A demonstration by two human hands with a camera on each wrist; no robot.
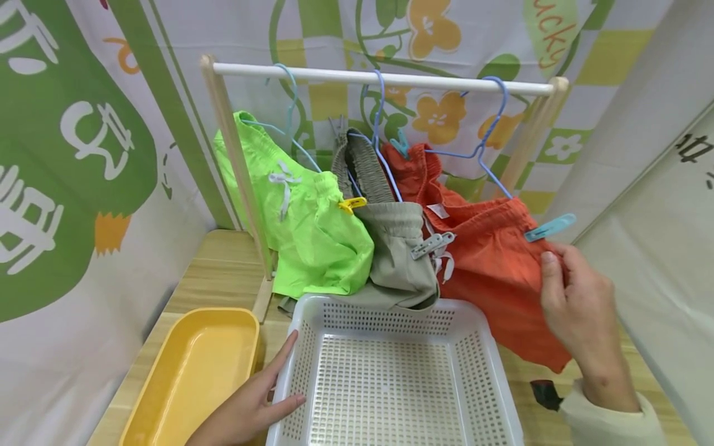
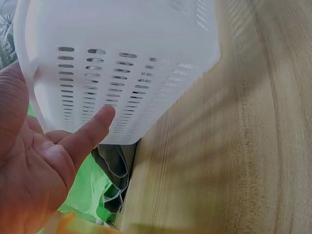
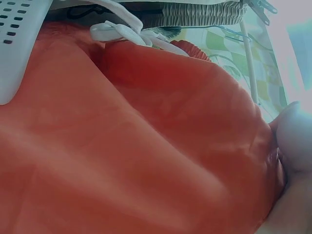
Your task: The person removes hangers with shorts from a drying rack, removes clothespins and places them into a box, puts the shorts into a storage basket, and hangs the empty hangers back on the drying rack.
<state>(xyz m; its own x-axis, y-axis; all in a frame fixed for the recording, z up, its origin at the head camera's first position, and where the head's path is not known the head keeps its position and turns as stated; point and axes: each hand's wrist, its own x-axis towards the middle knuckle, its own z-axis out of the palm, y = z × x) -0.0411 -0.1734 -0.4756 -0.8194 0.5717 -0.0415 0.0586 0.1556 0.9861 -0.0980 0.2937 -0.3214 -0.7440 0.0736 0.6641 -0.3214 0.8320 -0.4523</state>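
Observation:
Orange-red shorts (image 1: 480,272) hang at the right on a blue hanger (image 1: 484,148), a light-blue clothespin (image 1: 549,228) clipped at their waistband. My right hand (image 1: 580,303) pinches the shorts' outer side just below that clothespin; in the right wrist view the fabric (image 3: 146,146) fills most of the picture. My left hand (image 1: 253,402) holds the left rim of a white perforated basket (image 1: 485,334), thumb over the inside. In the left wrist view a finger of the left hand (image 2: 44,156) touches the basket's slotted outer wall (image 2: 146,29).
A white rail (image 1: 385,75) on wooden posts also carries neon-green shorts (image 1: 323,248) with a yellow clothespin (image 1: 352,204) and grey shorts (image 1: 396,241) with a grey clothespin (image 1: 432,245). A yellow tray (image 1: 195,359) stands left of the basket. A small dark object (image 1: 545,394) lies near the right sleeve.

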